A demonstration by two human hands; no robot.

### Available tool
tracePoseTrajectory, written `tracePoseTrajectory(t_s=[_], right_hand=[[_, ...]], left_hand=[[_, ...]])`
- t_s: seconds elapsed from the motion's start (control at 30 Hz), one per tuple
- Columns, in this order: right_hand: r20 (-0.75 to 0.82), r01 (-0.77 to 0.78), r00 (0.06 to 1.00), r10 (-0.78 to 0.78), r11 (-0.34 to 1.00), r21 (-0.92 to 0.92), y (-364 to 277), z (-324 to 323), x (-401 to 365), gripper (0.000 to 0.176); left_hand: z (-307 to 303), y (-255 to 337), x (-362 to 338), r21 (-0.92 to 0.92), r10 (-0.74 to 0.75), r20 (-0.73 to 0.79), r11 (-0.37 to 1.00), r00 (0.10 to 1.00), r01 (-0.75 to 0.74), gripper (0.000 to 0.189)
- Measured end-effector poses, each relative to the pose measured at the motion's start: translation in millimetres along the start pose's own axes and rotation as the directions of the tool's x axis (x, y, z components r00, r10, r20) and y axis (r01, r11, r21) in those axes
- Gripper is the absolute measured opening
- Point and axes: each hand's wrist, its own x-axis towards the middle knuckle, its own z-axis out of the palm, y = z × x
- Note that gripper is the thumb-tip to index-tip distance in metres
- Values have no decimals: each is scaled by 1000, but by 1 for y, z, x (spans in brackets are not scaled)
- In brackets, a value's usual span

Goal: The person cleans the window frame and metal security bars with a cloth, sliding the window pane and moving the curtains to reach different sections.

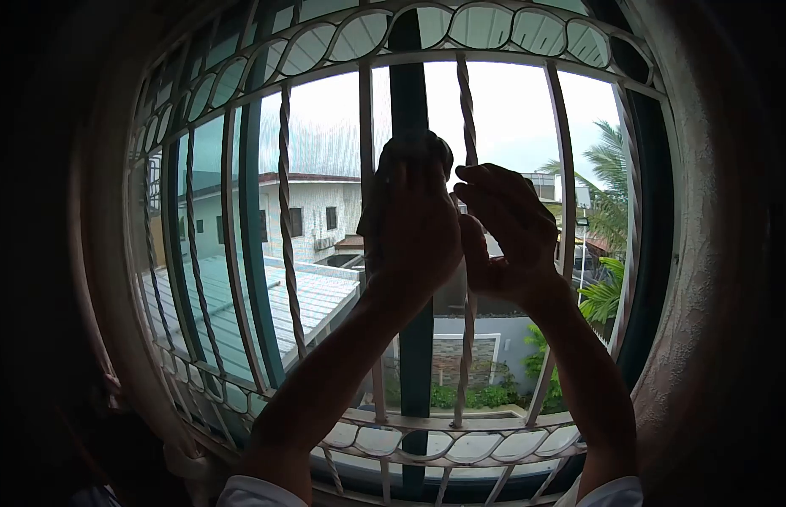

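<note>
Two hands (418, 228) (515, 241), one dark cloth (372, 211), two pale sleeves (262, 492) (614, 492), one window grille (467, 110)

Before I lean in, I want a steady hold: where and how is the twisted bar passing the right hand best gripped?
I'd wrap the twisted bar just below the right hand, from the room side: it looks slim, nearly upright, with gaps either side.

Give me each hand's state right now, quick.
Left hand: holding a dark cloth at the green window frame.
Right hand: open, fingers bent, by the twisted bar; contact unclear.
</note>
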Motion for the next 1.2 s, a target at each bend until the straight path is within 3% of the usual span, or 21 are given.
tracePoseTrajectory(t_s=[0.17, 0.3, 0.33, 0.37, 0.4, 0.43, 0.47, 0.5, 0.53, 0.6, 0.63, 0.67, 0.73, 0.77, 0.8, 0.87, 0.93, 1.03, 1.1, 1.17, 1.2], right_hand=[[-24, 99, 995, -99, 995, -24, -8, -1, 27, 38], [-54, 8, 998, -9, 1000, -14, -19, -10, 20, 37], [-54, -58, 997, 58, 998, 14, -24, -14, 12, 36], [-21, -158, 987, 160, 985, 63, -32, -22, 3, 32], [-5, -177, 984, 178, 982, 69, -45, -30, -7, 32], [130, -443, 896, 424, 855, 269, -62, -39, -21, 32], [309, -675, 736, 603, 612, 412, -81, -46, -34, 32], [396, -765, 627, 671, 433, 478, -108, -51, -37, 37], [444, -767, 631, 636, 424, 482, -128, -53, -55, 45], [545, -838, 543, 638, 368, 404, -171, -53, -82, 55], [610, -898, 420, 671, 211, 386, -191, -50, -95, 56], [669, -935, 289, 684, 50, 352, -210, -47, -110, 58], [851, -813, 152, 502, -427, 397, -239, -41, -144, 40], [892, -747, 110, 439, -556, 365, -254, -39, -160, 31], [925, -667, 77, 373, -670, 326, -267, -40, -171, 23], [935, -701, 7, 356, -665, 258, -279, -48, -188, 14], [937, -564, -56, 345, -785, 255, -279, -55, -204, 12], [944, -550, -160, 289, -820, 157, -281, -68, -220, 14], [975, -802, -148, 166, -597, -20, -282, -78, -230, 16], [988, -844, -115, 99, -535, -45, -282, -86, -245, 16], [996, -883, -82, 37, -466, -56, -282, -90, -250, 17]], left_hand=[[19, -32, 88, 154, 213, -78, 968, 974, -200, 47], [12, -18, 31, 91, 60, -69, 994, 996, -54, 51], [-4, -10, 3, 21, 62, 16, 998, 998, -62, 49], [-15, -12, -25, -264, -9, 145, 963, 989, 48, 44], [-45, -10, -44, -441, -114, 263, 869, 958, 224, 45], [-80, -9, -64, -568, -193, 394, 717, 898, 403, 46], [-105, -11, -94, -696, -277, 560, 354, 781, 625, 49], [-141, -9, -112, -674, -357, 642, 160, 679, 722, 52], [-157, -9, -141, -678, -434, 697, -139, 571, 722, 56], [-190, -3, -176, -627, -370, 776, -369, 510, 686, 59], [-204, 14, -185, -556, -380, 831, -536, 407, 635, 61], [-216, 18, -199, -528, -398, 847, -544, 354, 652, 61], [-234, 19, -232, -322, -272, 946, -752, 175, 575, 59], [-242, 19, -244, -300, -247, 954, -807, 171, 509, 50], [-252, 14, -256, -286, -261, 958, -816, 122, 502, 50], [-272, 4, -282, -158, -288, 956, -663, -55, 732, 36], [-287, 5, -295, -133, -337, 931, -665, -137, 735, 25], [-300, 4, -305, 4, -408, 884, -481, -227, 877, 25], [-302, 7, -302, 28, -409, 889, -399, -205, 917, 27], [-299, 7, -296, 42, -408, 897, -308, -172, 950, 28], [-297, 9, -292, 158, -423, 884, -134, -200, 978, 24]])
